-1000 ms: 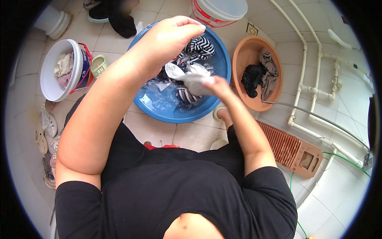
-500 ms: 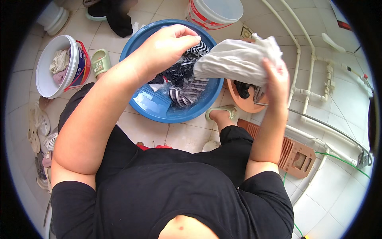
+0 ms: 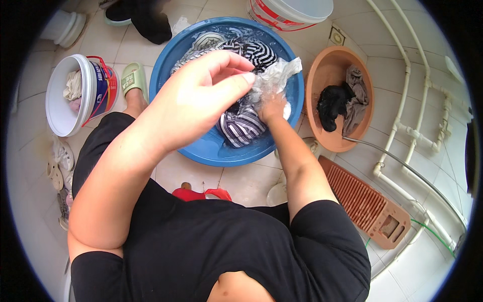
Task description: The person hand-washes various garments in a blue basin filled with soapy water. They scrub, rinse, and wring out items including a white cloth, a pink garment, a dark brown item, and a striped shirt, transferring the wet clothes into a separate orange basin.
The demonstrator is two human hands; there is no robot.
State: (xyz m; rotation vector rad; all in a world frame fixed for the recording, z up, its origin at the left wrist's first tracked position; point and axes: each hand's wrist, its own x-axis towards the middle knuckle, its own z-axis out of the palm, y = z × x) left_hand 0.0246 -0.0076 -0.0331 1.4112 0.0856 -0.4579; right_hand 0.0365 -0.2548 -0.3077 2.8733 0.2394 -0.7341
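Note:
A large blue basin (image 3: 166, 121) holds water and wet clothes, among them a black-and-white striped garment (image 3: 241, 128). My right hand (image 3: 271, 106) reaches down into the basin, its fingers largely hidden by a white wet cloth (image 3: 282, 75) that it grips amid blurred, splashing water. Above the basin's near left part hovers my left hand (image 3: 211, 88). Its fingers curve with a gap between index finger and thumb, and nothing shows in it. Those fingertips come close to the white cloth; I cannot tell whether they touch.
To the right stands an orange basin (image 3: 339, 58) with dark and grey clothes. Nearer lies a brown washboard (image 3: 352, 194), beside white wall pipes (image 3: 405, 95). A white bucket (image 3: 55, 108) with cloths is at left, another bucket (image 3: 302, 10) at the back. Shoes line the left wall.
My right hand has brought the white cloth from the right of the blue basin down into it. My left hand has moved slightly nearer to me, and its fingers have parted.

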